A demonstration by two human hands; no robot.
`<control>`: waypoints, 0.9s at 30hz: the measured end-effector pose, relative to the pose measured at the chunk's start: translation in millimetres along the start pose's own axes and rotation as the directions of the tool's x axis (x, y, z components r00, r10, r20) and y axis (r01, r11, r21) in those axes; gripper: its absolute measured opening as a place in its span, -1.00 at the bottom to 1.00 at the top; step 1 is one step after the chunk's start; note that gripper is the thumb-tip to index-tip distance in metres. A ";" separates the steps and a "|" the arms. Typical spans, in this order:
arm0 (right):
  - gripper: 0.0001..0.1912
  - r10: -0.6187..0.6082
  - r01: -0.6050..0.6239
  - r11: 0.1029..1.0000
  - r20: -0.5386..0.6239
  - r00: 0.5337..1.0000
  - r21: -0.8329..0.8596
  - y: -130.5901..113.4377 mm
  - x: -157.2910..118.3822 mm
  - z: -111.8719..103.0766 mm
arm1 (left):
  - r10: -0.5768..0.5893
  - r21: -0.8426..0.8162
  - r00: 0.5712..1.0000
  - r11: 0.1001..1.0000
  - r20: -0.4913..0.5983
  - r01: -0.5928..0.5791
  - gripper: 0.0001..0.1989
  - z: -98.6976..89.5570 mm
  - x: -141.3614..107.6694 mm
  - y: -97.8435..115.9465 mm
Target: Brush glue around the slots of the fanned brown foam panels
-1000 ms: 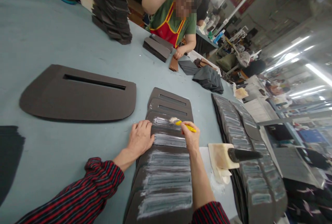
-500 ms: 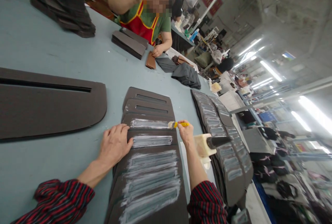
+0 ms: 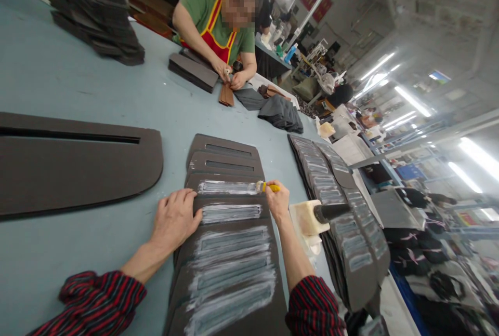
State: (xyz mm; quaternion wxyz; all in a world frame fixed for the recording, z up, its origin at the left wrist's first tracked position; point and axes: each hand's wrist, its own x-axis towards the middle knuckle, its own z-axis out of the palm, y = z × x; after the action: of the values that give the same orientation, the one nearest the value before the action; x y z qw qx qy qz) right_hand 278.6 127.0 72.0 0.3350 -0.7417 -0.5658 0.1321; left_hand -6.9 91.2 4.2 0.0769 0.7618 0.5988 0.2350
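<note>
Your right hand is closed around the yellow handle of a brush, whose pale bristles touch the right end of the slot on the third of the overlapping dark panels, counting from the far end. Those panels lie fanned in a row on the blue-grey surface right in front of you, each showing a narrow slot; the two farthest slots are bare, while the third and the nearer ones carry white streaks around them. Your left hand is unclenched, palm down, with its fingertips and thumb resting at the left edge of the row, beside the third and fourth panels, and it grips nothing that you can see. To your left lies a large dark slotted piece, well apart from the row and partly out of view. Just beyond your right wrist is a cream-coloured container with a black tapered part pointing right, and past it sits another set of streaked panels. Across the surface, a co-worker in a green top and red apron bends over small brown pieces, with both hands at them, near a stack of dark strips.
</note>
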 end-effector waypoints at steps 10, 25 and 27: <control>-0.81 -0.074 0.069 0.989 0.032 0.997 0.132 -62.9 -24.4 39.4 | -0.055 -0.026 0.998 0.998 -0.004 0.055 -0.65 -0.7 -1.0 3.8; -0.78 0.036 -0.036 0.999 -0.030 0.999 0.005 -26.5 -16.0 15.6 | -0.105 -0.083 0.994 0.991 0.019 0.106 -0.68 -5.1 1.2 1.9; -0.78 0.009 -0.008 1.000 -0.048 0.999 0.015 -35.0 -24.0 14.1 | -0.133 -0.142 0.991 0.981 0.021 0.135 -0.70 -8.2 -0.8 -1.2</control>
State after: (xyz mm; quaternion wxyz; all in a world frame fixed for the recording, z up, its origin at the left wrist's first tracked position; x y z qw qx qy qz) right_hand 236.4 114.3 79.9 0.3534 -0.7447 -0.5534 0.1198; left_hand -11.7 89.5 10.7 0.1504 0.7136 0.6297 0.2675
